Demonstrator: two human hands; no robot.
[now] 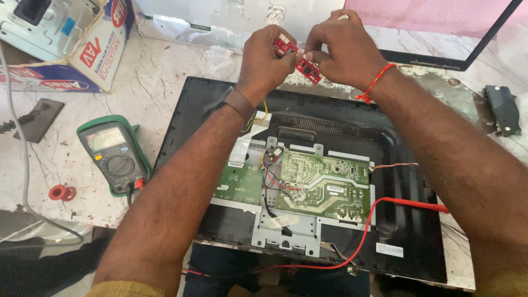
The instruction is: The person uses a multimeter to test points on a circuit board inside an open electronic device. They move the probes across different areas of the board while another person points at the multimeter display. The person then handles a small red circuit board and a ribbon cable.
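Red probe lead (352, 242) lies nearest me, across the open monitor back (407, 220). My left hand (264, 58) and right hand (338, 47) both pinch shut on small red boards (300, 58) above it.

White marble worktop (165, 82), cracked veins, pink surface (429, 14) beyond, soft daylight

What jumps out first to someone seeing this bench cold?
Both hands, left hand and right hand, meet at top centre, fingers pinching two small red circuit boards above an opened monitor back. Below them, mid-frame, lies a green circuit board on a metal bracket, with a red probe lead curving across its right side. A green multimeter sits to the left on the marble table.
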